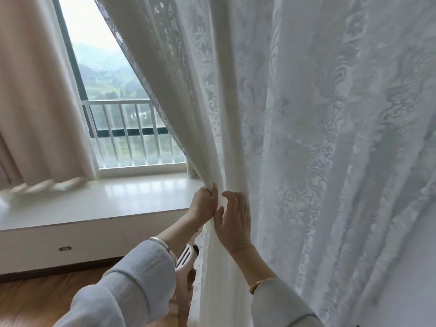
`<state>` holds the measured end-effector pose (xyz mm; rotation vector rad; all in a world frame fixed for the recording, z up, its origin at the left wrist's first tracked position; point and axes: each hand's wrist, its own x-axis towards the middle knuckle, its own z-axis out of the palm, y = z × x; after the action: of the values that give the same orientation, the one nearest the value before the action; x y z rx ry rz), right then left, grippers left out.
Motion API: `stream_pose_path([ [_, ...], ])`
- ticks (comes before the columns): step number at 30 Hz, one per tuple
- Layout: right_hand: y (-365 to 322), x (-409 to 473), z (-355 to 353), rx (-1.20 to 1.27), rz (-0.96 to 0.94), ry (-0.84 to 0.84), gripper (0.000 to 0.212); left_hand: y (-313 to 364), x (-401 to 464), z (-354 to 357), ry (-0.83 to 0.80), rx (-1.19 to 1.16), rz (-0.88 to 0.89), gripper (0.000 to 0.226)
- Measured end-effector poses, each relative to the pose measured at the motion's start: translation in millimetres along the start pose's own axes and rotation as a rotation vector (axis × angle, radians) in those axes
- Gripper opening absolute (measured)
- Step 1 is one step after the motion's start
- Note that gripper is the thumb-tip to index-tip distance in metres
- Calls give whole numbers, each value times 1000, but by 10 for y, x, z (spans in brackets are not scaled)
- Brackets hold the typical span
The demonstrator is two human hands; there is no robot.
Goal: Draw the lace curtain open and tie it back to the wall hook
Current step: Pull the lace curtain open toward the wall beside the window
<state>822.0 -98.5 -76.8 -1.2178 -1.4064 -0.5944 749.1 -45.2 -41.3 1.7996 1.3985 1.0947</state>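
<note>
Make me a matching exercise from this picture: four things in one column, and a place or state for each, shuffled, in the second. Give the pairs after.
Things:
1. left hand
2. right hand
3. beige curtain
4. white railing

Places or states:
A. outside the window glass
B. hanging at the far left, its hem on the sill
C. gripping the gathered edge of the lace curtain
D. fingers spread over the bunched lace, beside the other hand

Pairs: 1-C, 2-D, 3-B, 4-A
</note>
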Motion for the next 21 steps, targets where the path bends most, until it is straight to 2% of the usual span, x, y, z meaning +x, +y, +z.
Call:
stream_pose_path([
  [3,217,13,-149,-52,-16,83,35,135,-74,129,17,10,0,51],
  [6,342,31,-233,-61,212,93,50,205,-149,191,54,8,-10,52],
  [9,366,14,-289,36,388,-13,55,251,-223,231,78,-14,-16,50],
  [13,266,-17,-313,144,297,-152,39,307,-335,237,97,-26,-8,51],
  [17,145,-103,-208,103,251,-283,55,288,-405,186,51,-92,-10,42],
  [21,113,-139,-153,34,317,-301,53,257,-446,110,45,-56,-33,42],
])
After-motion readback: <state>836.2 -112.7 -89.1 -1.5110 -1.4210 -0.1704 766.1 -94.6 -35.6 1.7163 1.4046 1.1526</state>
